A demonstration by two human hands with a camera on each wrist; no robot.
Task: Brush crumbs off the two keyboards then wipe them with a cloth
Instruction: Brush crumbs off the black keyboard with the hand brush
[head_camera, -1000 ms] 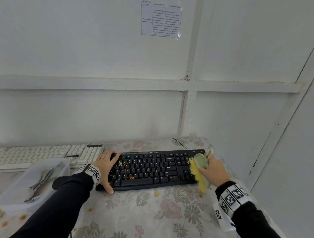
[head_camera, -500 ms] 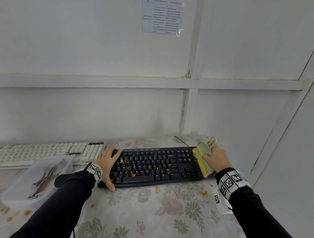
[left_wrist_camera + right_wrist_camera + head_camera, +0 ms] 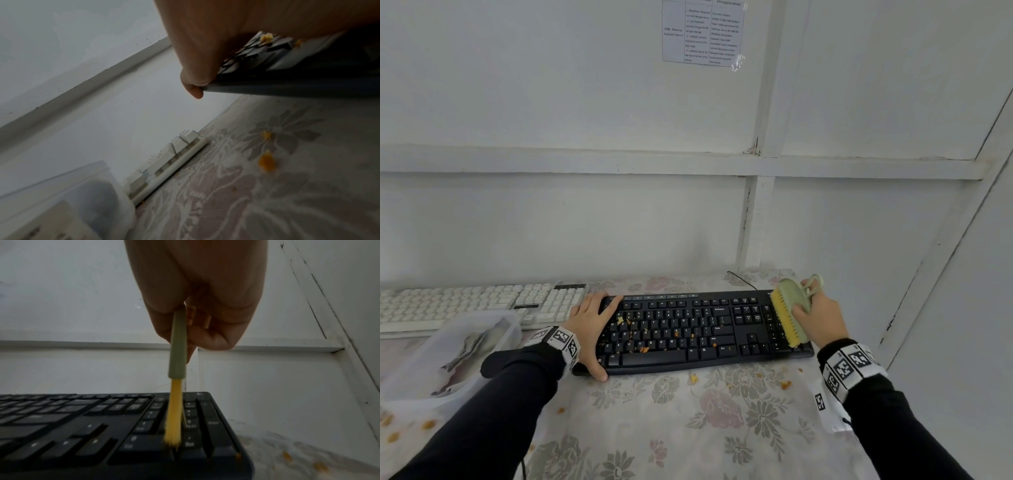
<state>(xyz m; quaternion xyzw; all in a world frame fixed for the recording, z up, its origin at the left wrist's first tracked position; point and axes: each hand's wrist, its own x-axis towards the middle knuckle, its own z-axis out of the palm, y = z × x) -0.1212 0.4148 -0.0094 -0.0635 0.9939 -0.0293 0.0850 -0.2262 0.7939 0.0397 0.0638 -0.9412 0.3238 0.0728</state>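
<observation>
A black keyboard (image 3: 698,329) lies on the flowered tablecloth with orange crumbs (image 3: 643,349) on its left keys. My left hand (image 3: 592,329) grips its left end, fingers over the top and thumb curled round the front edge (image 3: 193,91). My right hand (image 3: 818,318) holds a green brush (image 3: 789,313), its yellow bristles (image 3: 174,415) standing on the number pad at the keyboard's right end (image 3: 205,434). A white keyboard (image 3: 465,303) lies against the wall at the left, with no hand on it.
A clear plastic container (image 3: 407,377) holding a crumpled cloth (image 3: 470,346) sits at front left, before the white keyboard. Loose crumbs (image 3: 786,384) dot the tablecloth (image 3: 688,428) in front of the black keyboard. White walls close in behind and at the right.
My right hand has carried the brush from the keyboard's front right corner back up over the number pad. The left hand has kept its hold on the left end.
</observation>
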